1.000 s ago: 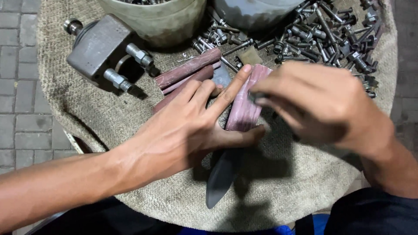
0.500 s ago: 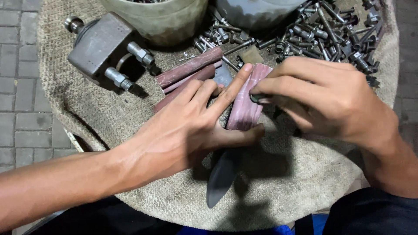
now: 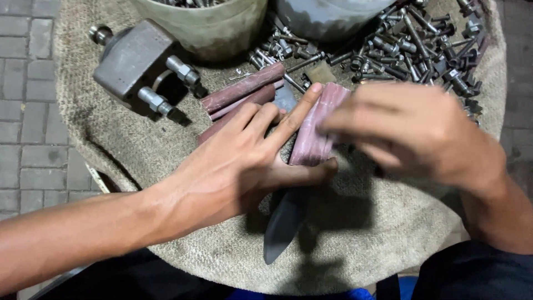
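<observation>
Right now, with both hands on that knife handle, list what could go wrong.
1. The dark blade points toward the person's body, just below the left hand; a slip could cut.
2. The right hand is blurred and moving over the reddish handle piece, which might shift off the blade.
3. Loose bolts lie close behind; a hand could scatter them.

Rough burlap cloth [image 3: 388, 244] under the hands, matt reddish wooden grip [image 3: 316, 130] between them, dull dark metal blade [image 3: 283, 228] below, greasy steel bolts [image 3: 411, 44] beyond
</observation>
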